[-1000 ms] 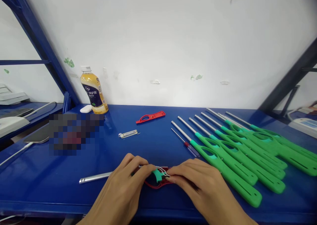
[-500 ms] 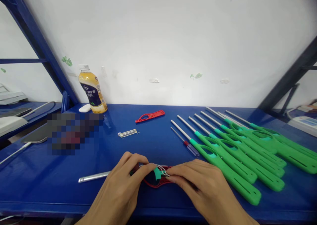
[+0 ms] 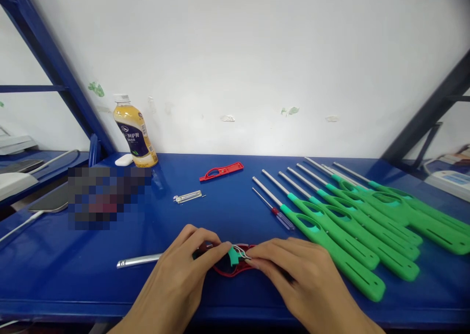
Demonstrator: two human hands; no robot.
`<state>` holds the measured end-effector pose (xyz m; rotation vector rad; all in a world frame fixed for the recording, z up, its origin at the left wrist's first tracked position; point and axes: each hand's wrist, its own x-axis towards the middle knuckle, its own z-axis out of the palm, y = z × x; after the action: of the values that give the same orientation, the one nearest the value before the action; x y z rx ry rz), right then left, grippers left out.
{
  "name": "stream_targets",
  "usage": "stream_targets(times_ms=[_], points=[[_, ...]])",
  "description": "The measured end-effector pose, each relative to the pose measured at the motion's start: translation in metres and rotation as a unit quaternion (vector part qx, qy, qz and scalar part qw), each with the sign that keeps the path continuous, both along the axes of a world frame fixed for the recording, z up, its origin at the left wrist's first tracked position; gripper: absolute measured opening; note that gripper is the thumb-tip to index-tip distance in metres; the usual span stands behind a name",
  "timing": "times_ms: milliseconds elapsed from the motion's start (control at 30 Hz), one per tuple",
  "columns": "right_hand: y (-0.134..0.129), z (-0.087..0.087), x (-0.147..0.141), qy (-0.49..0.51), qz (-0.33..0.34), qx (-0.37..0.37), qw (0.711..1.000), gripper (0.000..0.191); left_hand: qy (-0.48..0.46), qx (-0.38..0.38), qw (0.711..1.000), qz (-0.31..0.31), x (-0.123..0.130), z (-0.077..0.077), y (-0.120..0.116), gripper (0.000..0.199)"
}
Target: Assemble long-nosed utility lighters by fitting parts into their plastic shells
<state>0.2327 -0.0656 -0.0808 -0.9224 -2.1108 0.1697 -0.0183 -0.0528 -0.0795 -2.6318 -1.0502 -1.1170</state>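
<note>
A half-built red lighter (image 3: pixel 231 270) lies on the blue table (image 3: pixel 238 211) near the front edge, its metal tube (image 3: pixel 137 261) sticking out to the left. A teal trigger piece (image 3: pixel 232 256) with thin white wires sits in its open shell. My left hand (image 3: pixel 183 270) pinches the lighter's left part, fingertips at the trigger. My right hand (image 3: pixel 293 275) covers the handle end, fingertips on the wires.
Several finished green lighters (image 3: pixel 348 226) lie in a row at the right, a small screwdriver (image 3: pixel 273 209) beside them. A red shell half (image 3: pixel 222 171), a metal part (image 3: pixel 188 197), a drink bottle (image 3: pixel 134 131) and a phone (image 3: pixel 51 204) lie farther back and left.
Both hands stay on the red lighter with only slight finger shifts; the view has drifted a little upward.
</note>
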Motion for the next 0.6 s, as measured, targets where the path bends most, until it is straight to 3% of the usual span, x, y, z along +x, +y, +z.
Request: stream_targets(times_ms=[300, 600], points=[[-0.001, 0.0, 0.001, 0.011, 0.01, -0.024, 1.0, 0.016, -0.018, -0.008, 1.0, -0.01, 0.001, 0.002, -0.002, 0.051], [-0.003, 0.005, 0.001, 0.006, 0.006, -0.065, 0.998, 0.02, 0.001, -0.081, 0.997, -0.018, 0.003, 0.01, -0.016, 0.045]])
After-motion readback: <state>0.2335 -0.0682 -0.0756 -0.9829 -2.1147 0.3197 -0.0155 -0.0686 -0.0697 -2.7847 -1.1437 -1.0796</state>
